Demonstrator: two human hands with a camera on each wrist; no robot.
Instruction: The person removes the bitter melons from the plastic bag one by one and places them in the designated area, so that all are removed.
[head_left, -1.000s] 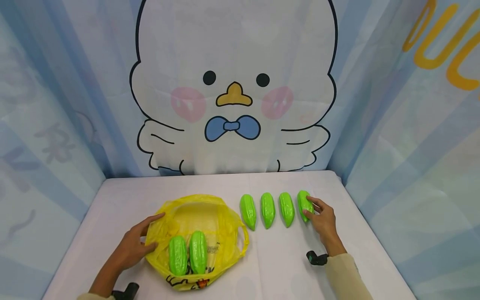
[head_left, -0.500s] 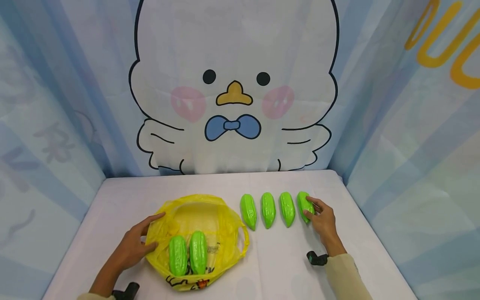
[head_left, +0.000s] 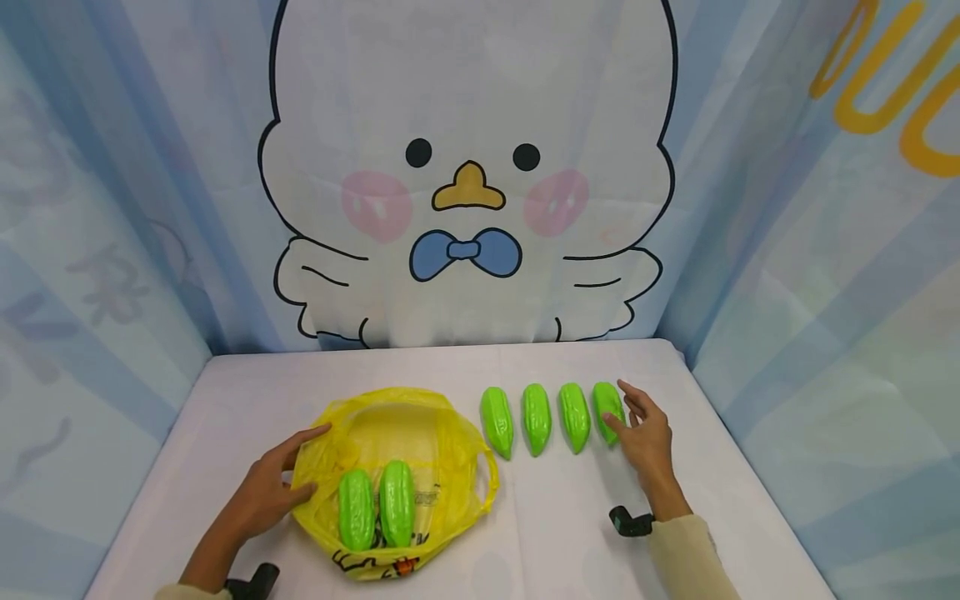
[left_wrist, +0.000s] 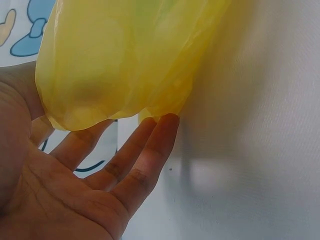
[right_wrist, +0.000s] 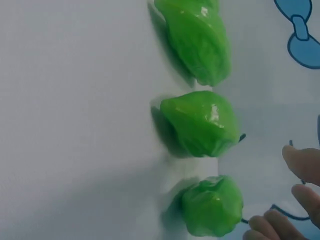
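A yellow plastic bag [head_left: 457, 467] stands with its mouth open on the table, and two glossy green bitter-melon-like vegetables [head_left: 397, 503] lie inside it. My left hand [head_left: 258, 492] touches the bag's left side, thumb and fingers spread apart; in the left wrist view its fairly straight fingers [left_wrist: 155, 155] rest against the thin plastic. Several more of these green vegetables [head_left: 536, 419] lie in a row right of the bag. At the rightmost green vegetable [head_left: 607, 404] my right hand [head_left: 645, 433] has thumb and fingers parted; whether the thumb touches it I cannot tell.
A white-covered table [head_left: 555, 525] ends at a cartoon-printed curtain [head_left: 468, 308] behind, with curtains on both sides. The bag's loop handle [head_left: 489, 483] points toward the row. Each wrist wears a small black camera, such as the right wrist camera [head_left: 630, 522].
My right hand's fingers have lifted and opened away from the rightmost green vegetable, which stays at the end of the row. The left hand and the bag have not visibly moved.
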